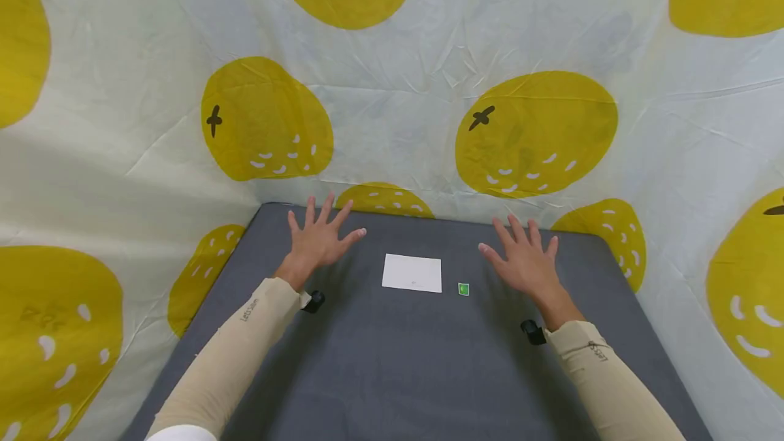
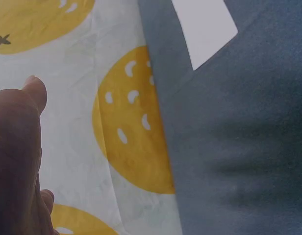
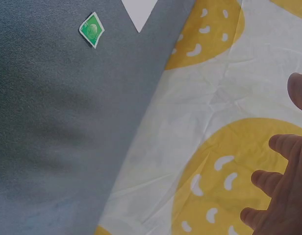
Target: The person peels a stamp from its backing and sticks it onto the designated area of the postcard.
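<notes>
A blank-looking white rectangular card or envelope (image 1: 412, 273) lies flat on the dark grey table, with a tiny faint mark near its lower edge. Just to its right is a small green postage stamp (image 1: 463, 289) with a white border, which also shows in the right wrist view (image 3: 92, 30). My left hand (image 1: 316, 242) hovers left of the white paper, fingers spread and holding nothing. On the other side, my right hand (image 1: 525, 260) is held in the air to the right of the stamp, its fingers spread too. Neither hand touches the paper or the stamp.
The grey table (image 1: 392, 373) reaches back to a white curtain (image 1: 392, 121) printed with large yellow fruit, which also hangs along both sides. Dark wrist cameras (image 1: 314, 301) sit under both beige sleeves (image 1: 235, 346). Arm shadows fall on the table.
</notes>
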Tool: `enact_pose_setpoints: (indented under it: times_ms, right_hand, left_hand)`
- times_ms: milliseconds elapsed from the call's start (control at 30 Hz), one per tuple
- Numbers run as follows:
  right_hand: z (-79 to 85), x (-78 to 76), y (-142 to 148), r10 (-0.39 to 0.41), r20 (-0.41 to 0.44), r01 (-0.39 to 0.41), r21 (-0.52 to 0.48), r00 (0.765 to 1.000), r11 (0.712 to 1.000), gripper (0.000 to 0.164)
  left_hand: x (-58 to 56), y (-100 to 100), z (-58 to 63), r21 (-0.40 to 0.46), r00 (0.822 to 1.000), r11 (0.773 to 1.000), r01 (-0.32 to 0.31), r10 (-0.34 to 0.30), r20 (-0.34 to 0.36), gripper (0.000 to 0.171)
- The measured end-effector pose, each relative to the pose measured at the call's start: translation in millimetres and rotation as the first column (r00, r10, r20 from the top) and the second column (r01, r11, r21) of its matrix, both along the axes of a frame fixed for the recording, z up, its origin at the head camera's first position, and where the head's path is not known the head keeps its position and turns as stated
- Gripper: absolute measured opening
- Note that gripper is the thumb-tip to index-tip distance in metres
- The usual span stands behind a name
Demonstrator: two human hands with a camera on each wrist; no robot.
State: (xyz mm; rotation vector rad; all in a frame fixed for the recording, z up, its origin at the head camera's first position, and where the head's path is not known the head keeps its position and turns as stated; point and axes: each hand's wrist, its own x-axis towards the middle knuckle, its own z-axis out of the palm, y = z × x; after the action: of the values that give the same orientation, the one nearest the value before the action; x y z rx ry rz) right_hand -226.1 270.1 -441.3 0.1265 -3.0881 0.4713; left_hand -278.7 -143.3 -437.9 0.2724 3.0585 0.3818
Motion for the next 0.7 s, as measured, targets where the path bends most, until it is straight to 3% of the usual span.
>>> enact_pose_setpoints:
  times_ms: [700]
  right_hand:
    - [-19.1, 10.6, -3.1, -0.02, -0.01, 0.021, 0.013, 1.0, 1.0, 0.083]
  left_hand:
    - [7.9, -0.3, -22.6, 0.016, 1.0, 1.0, 0.018, -0.017, -0.025, 0.081]
